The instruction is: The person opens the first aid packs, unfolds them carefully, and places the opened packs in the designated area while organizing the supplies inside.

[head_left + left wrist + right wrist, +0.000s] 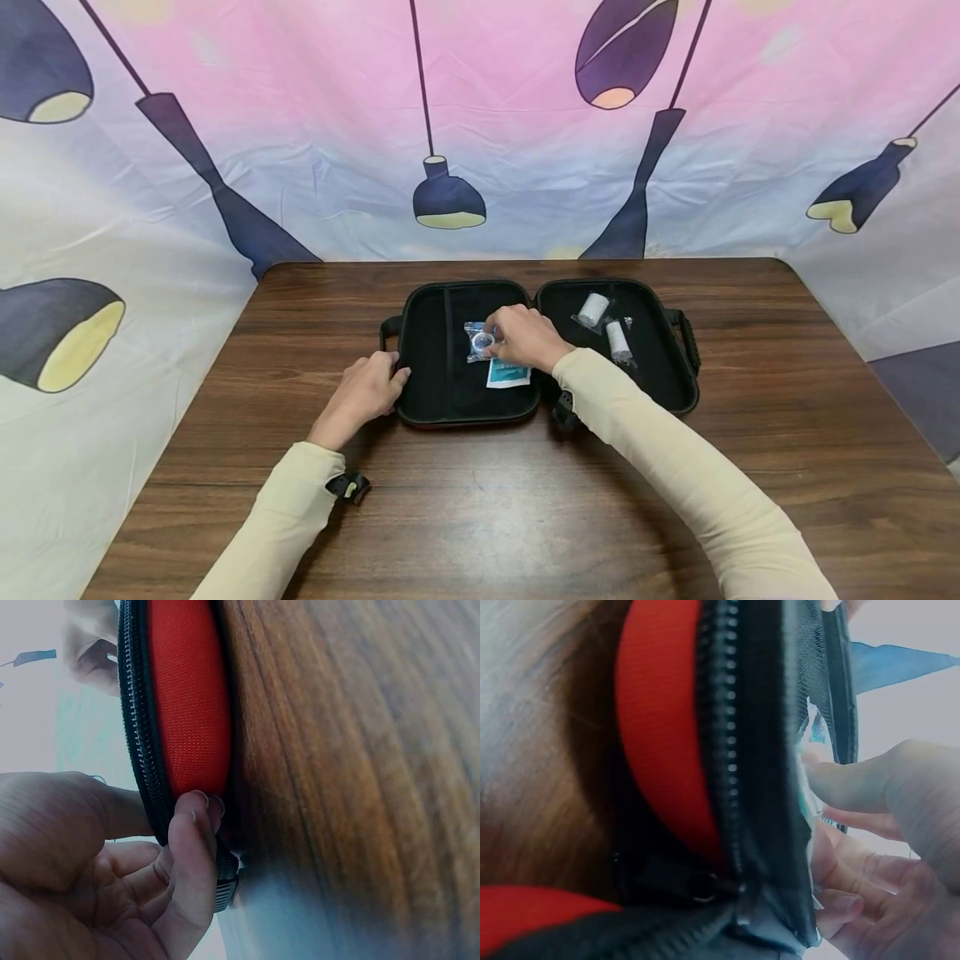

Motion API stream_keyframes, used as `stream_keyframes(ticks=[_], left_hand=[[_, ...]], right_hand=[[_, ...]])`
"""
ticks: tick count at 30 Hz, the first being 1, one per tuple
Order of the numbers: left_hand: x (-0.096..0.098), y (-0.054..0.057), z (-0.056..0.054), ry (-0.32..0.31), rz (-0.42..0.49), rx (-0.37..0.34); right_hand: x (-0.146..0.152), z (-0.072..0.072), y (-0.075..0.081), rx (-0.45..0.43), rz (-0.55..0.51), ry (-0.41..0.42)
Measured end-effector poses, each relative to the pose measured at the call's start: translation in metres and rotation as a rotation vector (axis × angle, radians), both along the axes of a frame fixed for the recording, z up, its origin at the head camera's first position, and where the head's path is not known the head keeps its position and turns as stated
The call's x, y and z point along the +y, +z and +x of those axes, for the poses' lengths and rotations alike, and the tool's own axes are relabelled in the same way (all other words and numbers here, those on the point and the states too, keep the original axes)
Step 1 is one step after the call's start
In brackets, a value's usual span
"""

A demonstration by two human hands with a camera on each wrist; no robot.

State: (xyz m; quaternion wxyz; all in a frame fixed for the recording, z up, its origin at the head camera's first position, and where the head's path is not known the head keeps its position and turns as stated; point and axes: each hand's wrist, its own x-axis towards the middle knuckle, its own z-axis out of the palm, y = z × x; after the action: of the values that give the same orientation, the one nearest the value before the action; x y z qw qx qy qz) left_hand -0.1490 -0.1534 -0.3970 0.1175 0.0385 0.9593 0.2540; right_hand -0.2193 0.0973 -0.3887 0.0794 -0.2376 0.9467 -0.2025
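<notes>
A black zippered case (424,367) lies unfolded on the table, and its red outer fabric (187,697) shows in the left wrist view. My left hand (365,388) grips its left edge, thumb over the rim and fingertips against the red side. My right hand (525,336) reaches into the left half and pinches a small clear packet (477,342) with a round item inside. Just below lies a teal-and-white sachet (509,374). In the right half are two white rolls in clear wrap, one upper roll (595,309) and one lower roll (618,342).
The case stands near the back of a brown wooden table (465,500). A carry handle (687,340) sticks out on its right, another loop (388,330) on its left. Behind hangs a cloth (360,100) printed with lamps.
</notes>
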Motion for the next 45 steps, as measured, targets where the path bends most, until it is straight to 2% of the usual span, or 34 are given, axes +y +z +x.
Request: stream_keyframes(ticks=[11, 21, 28, 37, 45], left_hand=[[0.001, 0.0, 0.0, 0.003, 0.005, -0.004], [-0.001, 0.0, 0.001, 0.0, 0.021, 0.001], [0.0, 0.0, 0.001, 0.0, 0.026, -0.002], [0.0, -0.001, 0.001, -0.01, 0.03, 0.007], [-0.001, -0.001, 0.0, 0.0, 0.031, -0.006]], right_hand=[[0.027, 0.005, 0.019, 0.017, -0.123, -0.009], [0.078, 0.014, 0.029, 0.054, -0.169, -0.046], [0.123, 0.025, 0.028, 0.066, -0.164, -0.083], [0.183, 0.048, 0.027, 0.048, -0.198, -0.17], [0.219, 0.063, 0.015, 0.027, -0.159, -0.256]])
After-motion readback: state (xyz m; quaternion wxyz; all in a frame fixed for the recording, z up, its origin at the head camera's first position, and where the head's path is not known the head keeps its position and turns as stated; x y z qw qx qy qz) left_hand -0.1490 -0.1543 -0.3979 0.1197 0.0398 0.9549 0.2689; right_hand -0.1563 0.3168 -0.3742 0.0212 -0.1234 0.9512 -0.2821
